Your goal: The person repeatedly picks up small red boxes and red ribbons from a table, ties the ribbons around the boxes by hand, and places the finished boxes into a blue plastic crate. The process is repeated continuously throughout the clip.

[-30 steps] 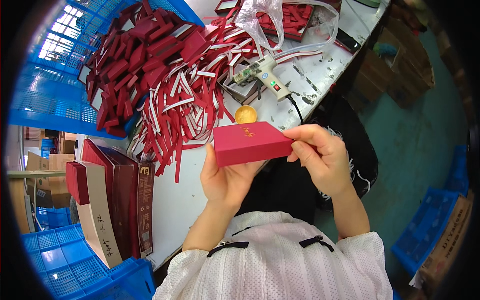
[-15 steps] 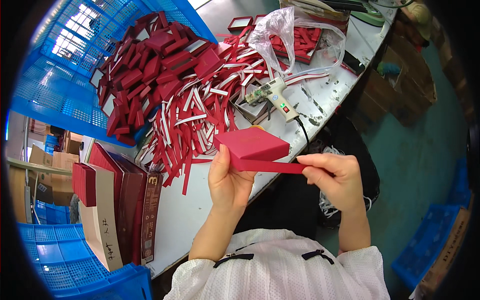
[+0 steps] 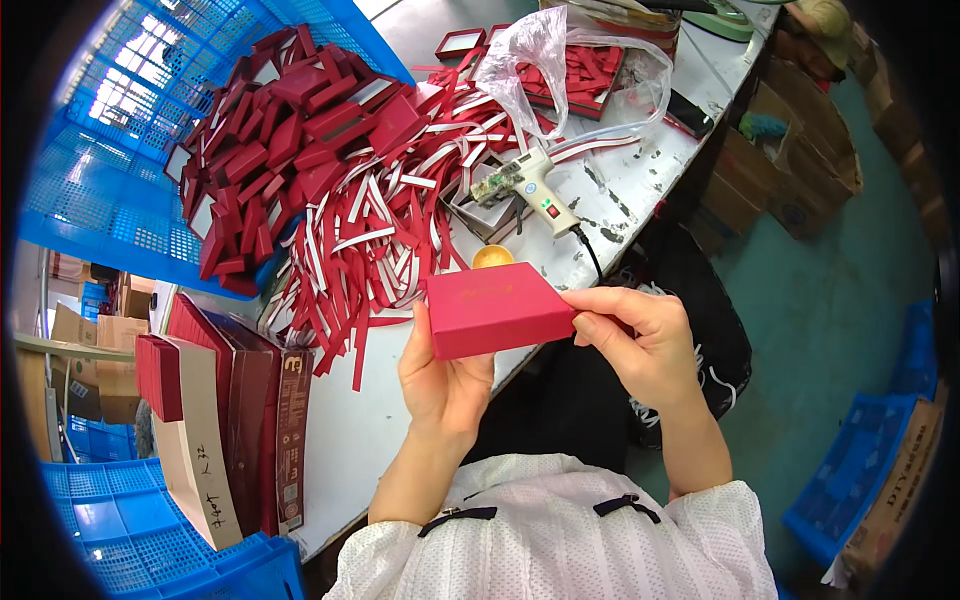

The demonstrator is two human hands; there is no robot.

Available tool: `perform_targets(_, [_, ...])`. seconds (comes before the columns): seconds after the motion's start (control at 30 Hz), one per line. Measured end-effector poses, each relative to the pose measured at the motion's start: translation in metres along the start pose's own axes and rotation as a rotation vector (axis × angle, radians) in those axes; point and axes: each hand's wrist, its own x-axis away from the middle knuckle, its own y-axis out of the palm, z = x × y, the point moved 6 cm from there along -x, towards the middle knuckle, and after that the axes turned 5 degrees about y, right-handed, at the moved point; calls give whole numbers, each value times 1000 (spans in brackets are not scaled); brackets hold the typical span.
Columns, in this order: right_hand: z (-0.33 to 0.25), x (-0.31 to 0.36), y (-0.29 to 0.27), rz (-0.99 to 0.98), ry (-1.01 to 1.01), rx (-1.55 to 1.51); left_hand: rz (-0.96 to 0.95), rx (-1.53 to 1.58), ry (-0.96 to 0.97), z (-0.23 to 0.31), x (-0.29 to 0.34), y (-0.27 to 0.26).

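A red lidded box (image 3: pixel 495 300) with faint gold lettering is held over the near table edge. My left hand (image 3: pixel 445 390) supports it from below, thumb against its left side and fingers curled underneath. At the box's right corner my right hand (image 3: pixel 650 345) is closed in a pinch, thumb and forefinger together. A red strip is mostly hidden in that grip, and I cannot tell where it meets the box side. Just beyond the box stands a small yellow cup (image 3: pixel 492 257). A cream glue gun (image 3: pixel 540 192) lies farther off on a grey box.
Red-and-white strips (image 3: pixel 370 240) lie heaped across the white table (image 3: pixel 345 425). Many red boxes (image 3: pixel 300 120) spill from a tipped blue crate (image 3: pixel 110 190). Clear plastic bag (image 3: pixel 530 70) lies beside a tray of red pieces (image 3: pixel 580 75). Upright cartons (image 3: pixel 255 420) stand left; the glue gun's cord (image 3: pixel 592 252) drops over the edge.
The strip that stretched rightward from the box's front now shows no free span. My right hand has moved in to the box's corner, and the box has tilted, showing more of its front side.
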Motion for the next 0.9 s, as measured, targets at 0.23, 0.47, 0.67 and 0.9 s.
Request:
perform_targets(0.23, [-12, 11, 19, 107, -143, 120, 18, -939, 448, -16, -6, -5])
perform_targets(0.47, [4, -1, -5, 86, -99, 12, 122, -275, 148, -10, -5, 0])
perform_targets(0.67, [5, -3, -3, 106, -95, 37, 148, -194, 152, -10, 0, 1])
perform_targets(0.9, [9, -4, -1, 105, -110, 82, 196, -198, 136, -11, 1, -3])
